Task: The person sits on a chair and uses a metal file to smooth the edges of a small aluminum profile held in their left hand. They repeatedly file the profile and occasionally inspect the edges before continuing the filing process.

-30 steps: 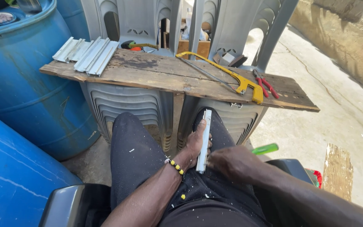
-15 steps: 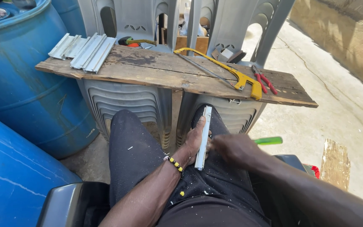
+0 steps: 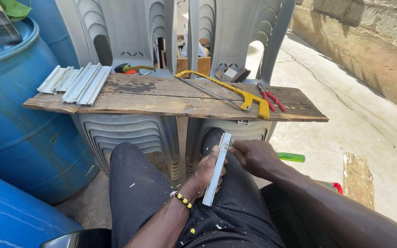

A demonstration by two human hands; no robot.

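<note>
My left hand (image 3: 207, 170) grips a short silver aluminium channel piece (image 3: 217, 171) that lies along my right thigh, over black trousers. My right hand (image 3: 253, 157) has its fingers at the upper end of that piece, by a small fitting there; whether it pinches anything I cannot tell. In front of my knees a worn wooden plank (image 3: 161, 98) rests across grey plastic chairs (image 3: 129, 133). On the plank lie a yellow hacksaw (image 3: 235, 92), red-handled pliers (image 3: 269, 97) and several cut aluminium channel pieces (image 3: 76, 81).
Big blue barrels (image 3: 19, 115) stand at my left. A green-handled tool (image 3: 291, 157) and a wood offcut (image 3: 358, 179) lie on the concrete floor at my right, near a rough block wall (image 3: 368, 50). A box of odds and ends (image 3: 191, 62) sits behind the plank.
The view has tilted so the plank sits higher and nearer. My hands keep the channel piece on my thigh; my right hand has shifted slightly toward its top end.
</note>
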